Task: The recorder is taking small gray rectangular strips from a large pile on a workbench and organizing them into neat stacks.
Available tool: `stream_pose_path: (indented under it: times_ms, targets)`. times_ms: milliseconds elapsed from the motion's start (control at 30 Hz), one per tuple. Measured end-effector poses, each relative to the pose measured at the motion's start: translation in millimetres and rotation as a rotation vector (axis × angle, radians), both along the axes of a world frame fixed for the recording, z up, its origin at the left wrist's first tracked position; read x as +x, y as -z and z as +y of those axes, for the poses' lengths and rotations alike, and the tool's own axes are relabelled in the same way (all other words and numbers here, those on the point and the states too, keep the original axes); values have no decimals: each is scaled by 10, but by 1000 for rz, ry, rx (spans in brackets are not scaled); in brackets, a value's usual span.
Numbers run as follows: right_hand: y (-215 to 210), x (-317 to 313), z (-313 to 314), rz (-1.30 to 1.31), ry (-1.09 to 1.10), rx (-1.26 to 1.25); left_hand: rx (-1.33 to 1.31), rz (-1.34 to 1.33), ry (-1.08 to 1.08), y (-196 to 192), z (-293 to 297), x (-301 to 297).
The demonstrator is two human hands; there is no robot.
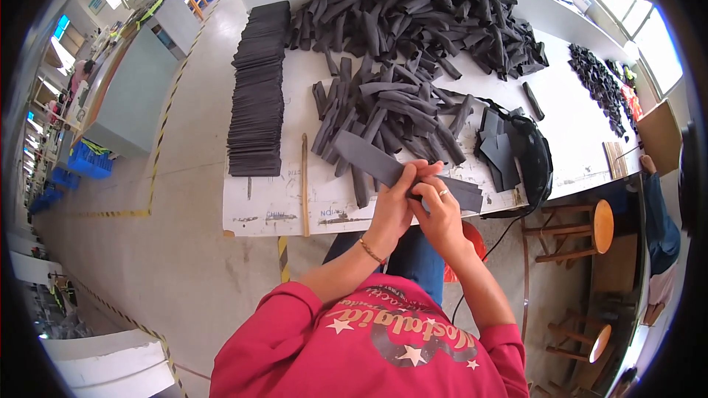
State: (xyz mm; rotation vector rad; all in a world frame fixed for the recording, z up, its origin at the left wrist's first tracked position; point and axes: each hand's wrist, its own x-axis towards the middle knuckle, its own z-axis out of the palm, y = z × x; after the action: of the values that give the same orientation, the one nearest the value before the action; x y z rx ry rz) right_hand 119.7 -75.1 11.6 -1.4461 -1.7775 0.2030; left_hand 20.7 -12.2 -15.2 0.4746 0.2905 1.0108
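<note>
While both hands grasp one dark strip (383, 166), left hand (391, 203) beside right hand (436, 206), folding seems underway; next needs firm pressing.

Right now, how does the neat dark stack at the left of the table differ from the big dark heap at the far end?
The flat stack lies in one tidy, overlapping row along the table's left edge; the heap is a loose jumble. The stack's pieces are flat sheets; the heap's are curled or folded into tubes. The stack is narrow, the heap broad. Both are dark grey and rest on the white table.
</note>
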Motion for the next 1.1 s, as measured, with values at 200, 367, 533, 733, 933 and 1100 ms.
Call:
stream_pose_path:
  times_ms: [200, 367, 533, 733, 933, 1100]
  targets:
    - [-57, 59, -5, -2, 8, -53, -63, 14, -14, 9, 40, -53]
    - [-15, 171, 38, 4, -9, 36, 4, 32, -173, -237, 229, -171]
    - [-61, 148, 129, 41, -45, 116, 18, -32, -229, -156, 134, -51]
    - [34, 152, 154, 68, -60, 100, -4, -56, -234, -60, 110, -26]
    - [24, 143, 182, 78, -73, 82, -3, -78, -217, -19, 123, -24]
    - [15, 140, 207, 81, -92, 76, -4, -66, -198, -19, 128, -49]
